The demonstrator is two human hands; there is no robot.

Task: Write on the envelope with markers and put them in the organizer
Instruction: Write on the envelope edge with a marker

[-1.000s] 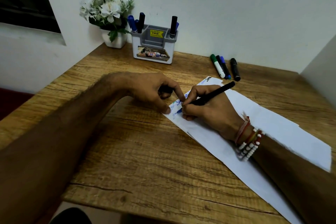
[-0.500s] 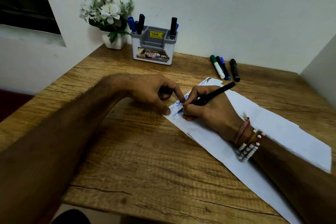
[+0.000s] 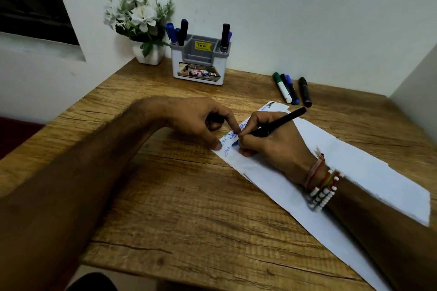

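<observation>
Head view: right hand (image 3: 272, 146) grips marker (image 3: 281, 120), tip on envelope (image 3: 354, 168); left hand (image 3: 196, 120) clasps dark cap (image 3: 214, 118), pinning envelope edge.

I am losing the white paper envelope (image 3: 369, 172) past the bottom edge; the right hand (image 3: 272, 146) is covering some blue handwriting (image 3: 233, 136), and the left hand (image 3: 196, 118) is half hiding a small dark object (image 3: 214, 118).
</observation>
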